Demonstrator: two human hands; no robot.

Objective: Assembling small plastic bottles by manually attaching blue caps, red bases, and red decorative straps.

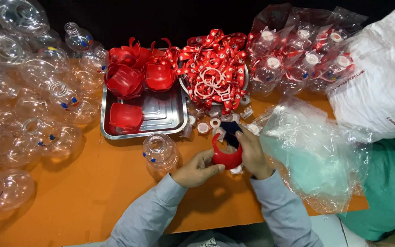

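Big orange table (92, 192) here, totally swamped: a heap of clear plastic bottles (19, 100) all down the left side, a white sack (380, 77) far right, loose clear plastic bags (316, 155) just right of the hands, and bagged finished bottles (298, 55) at the far edge. In the far middle sits a steel tray (165, 114) with red plastic holders (133, 73) piled in it, and next to it a bowl of red lanyards (216, 64). One lone clear bottle (160, 150) stands just left of the hands, with small white caps (203, 127) scattered beyond them. The red cap piece (227, 158) is held right between both hands, near centre, its curved handle arcing up on the left. The left hand (196, 169) cups it from below-left, thumb pressed against the red body. The right hand (252, 153) comes in from the right, fingers curled and pinching something dark at the top edge of it. Both forearms angle inward, and both hands are equally close.
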